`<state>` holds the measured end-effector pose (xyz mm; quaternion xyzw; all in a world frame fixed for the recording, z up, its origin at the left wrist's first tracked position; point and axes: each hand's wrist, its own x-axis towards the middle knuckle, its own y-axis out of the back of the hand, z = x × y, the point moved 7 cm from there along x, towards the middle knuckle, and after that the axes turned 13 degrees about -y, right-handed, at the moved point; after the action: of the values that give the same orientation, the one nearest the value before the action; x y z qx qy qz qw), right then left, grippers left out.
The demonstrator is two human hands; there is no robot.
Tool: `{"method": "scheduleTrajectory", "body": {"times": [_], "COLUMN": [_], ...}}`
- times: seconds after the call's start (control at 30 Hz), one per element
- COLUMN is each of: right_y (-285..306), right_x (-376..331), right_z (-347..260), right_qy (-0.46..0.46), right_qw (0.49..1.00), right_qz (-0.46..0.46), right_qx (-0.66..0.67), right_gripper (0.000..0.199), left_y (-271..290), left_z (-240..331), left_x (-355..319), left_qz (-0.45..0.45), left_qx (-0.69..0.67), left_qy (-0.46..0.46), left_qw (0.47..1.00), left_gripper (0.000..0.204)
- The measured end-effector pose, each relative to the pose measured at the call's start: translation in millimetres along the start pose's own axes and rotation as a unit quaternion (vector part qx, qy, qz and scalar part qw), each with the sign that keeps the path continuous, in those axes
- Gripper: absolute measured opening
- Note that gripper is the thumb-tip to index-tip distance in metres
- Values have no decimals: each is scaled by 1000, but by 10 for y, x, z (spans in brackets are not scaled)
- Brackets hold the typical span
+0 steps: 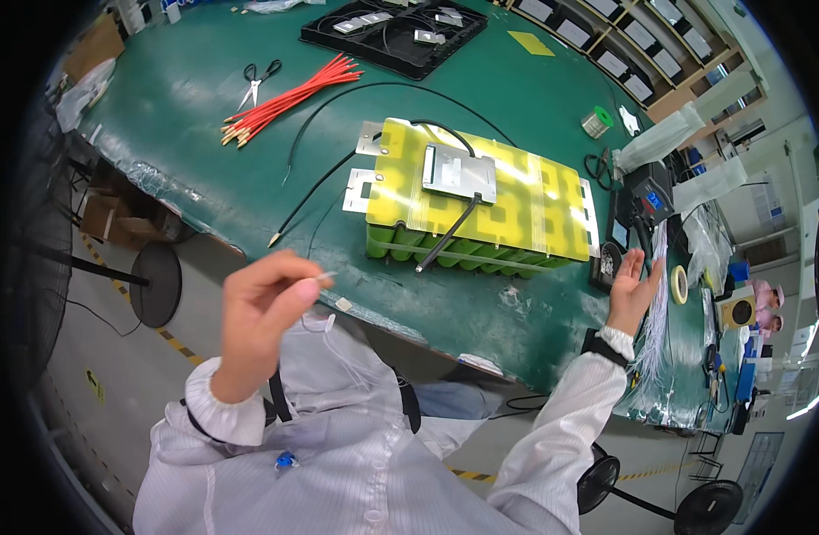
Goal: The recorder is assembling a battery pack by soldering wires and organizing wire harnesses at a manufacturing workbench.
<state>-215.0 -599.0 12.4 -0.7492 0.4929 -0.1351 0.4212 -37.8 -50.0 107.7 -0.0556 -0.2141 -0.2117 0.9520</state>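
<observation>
At the near edge of the bench my left hand [265, 308] is closed, thumb and forefinger pinching a small thin white strip [327, 275] whose kind I cannot make out. My right hand [634, 290] is open with fingers stretched out, beside a bundle of thin white strands [657, 312]. Between the hands and beyond them lies a battery pack [516, 192], green cells under a yellow sheet, with metal tabs at its ends. A silver circuit module [458, 172] sits on top of it, and black cables [448, 234] run from the module. Neither hand touches the pack.
Red wires [289, 100] and scissors [259, 82] lie at the back left. A black tray [396, 36] stands at the far edge. On the right are a solder spool [596, 122], a soldering station [648, 192], a small black box [605, 266] and a tape roll [679, 284].
</observation>
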Motion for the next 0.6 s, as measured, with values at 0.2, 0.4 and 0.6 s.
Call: {"method": "scheduleTrajectory", "body": {"times": [0.2, 0.4, 0.6], "right_y": [-179, -115, -482], "right_x": [425, -77, -1650], "right_z": [-50, -754, -948], "right_qy": [48, 294, 190], "right_qw": [978, 905, 937], "right_qz": [23, 156, -76], "right_qx": [-201, -265, -285], "right_gripper": [31, 8, 51], "left_y": [-611, -847, -933], "left_z": [-558, -719, -862], "left_x": [-219, -225, -148], "left_qz": [-37, 3, 6], "left_qx": [-203, -255, -277], "left_qy": [232, 270, 284], "left_qw": [951, 928, 918], "left_gripper": [12, 10, 13]}}
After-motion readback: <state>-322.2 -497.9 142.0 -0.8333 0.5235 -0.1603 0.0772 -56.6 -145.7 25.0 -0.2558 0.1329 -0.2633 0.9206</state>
